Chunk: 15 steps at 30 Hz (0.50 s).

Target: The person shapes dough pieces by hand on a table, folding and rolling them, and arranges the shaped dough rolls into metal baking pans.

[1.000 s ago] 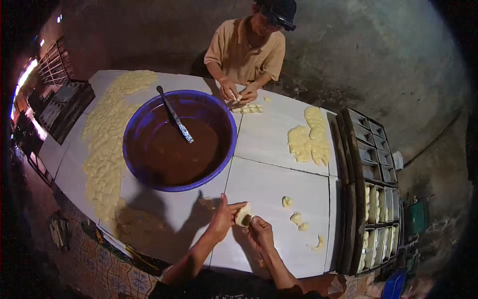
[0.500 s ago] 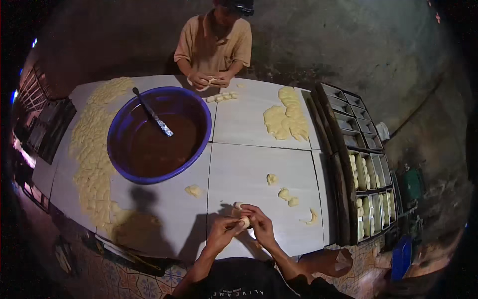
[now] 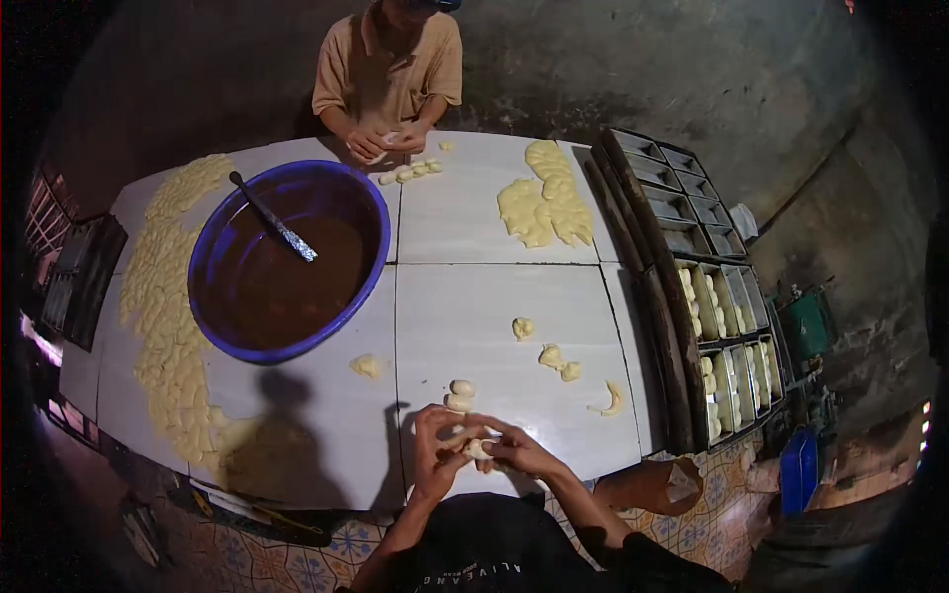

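Note:
Near the table's front edge my left hand and my right hand are closed together on a small pale dough piece. Fingers of both hands press it from either side, and part of it is hidden by them. Just beyond my left fingers, a short row of smooth dough balls rests on the white tiled table. Farther right lie loose dough lumps and a thin curved dough strip.
A large blue basin of brown filling holds a long-handled tool. Flattened dough pieces cover the left side; a dough sheet lies far right. Metal tins, some with dough, line the right edge. Opposite, a person handles dough.
The whole view has shifted, so things sit farther left and higher. My hands have drawn nearer to me, leaving dough balls on the table beyond them, and now work another dough piece.

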Motion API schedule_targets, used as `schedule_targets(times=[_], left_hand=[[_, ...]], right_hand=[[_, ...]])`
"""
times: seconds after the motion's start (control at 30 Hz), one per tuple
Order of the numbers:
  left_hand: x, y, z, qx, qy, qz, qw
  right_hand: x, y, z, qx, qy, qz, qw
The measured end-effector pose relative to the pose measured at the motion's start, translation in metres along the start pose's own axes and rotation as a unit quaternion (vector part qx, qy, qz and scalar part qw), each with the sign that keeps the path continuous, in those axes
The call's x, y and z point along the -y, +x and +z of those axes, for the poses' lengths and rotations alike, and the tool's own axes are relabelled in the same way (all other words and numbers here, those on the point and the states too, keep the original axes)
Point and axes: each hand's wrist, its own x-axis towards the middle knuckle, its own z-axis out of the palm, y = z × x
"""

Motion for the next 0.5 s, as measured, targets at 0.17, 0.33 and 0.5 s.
schedule_targets(times=[0.17,0.33,0.5], left_hand=[[-0.009,0.012,-0.023,-0.157,0.037,-0.014,0.987],[-0.025,0.015,-0.039,-0.258,0.099,0.015,0.961],[-0.021,0.018,-0.052,-0.254,0.093,0.022,0.962]], right_hand=[[-0.014,0.037,-0.022,-0.312,-0.333,-0.250,0.854],[0.000,0.032,-0.055,-0.336,-0.426,-0.294,0.787],[0.084,0.058,-0.109,-0.481,-0.612,-0.335,0.530]])
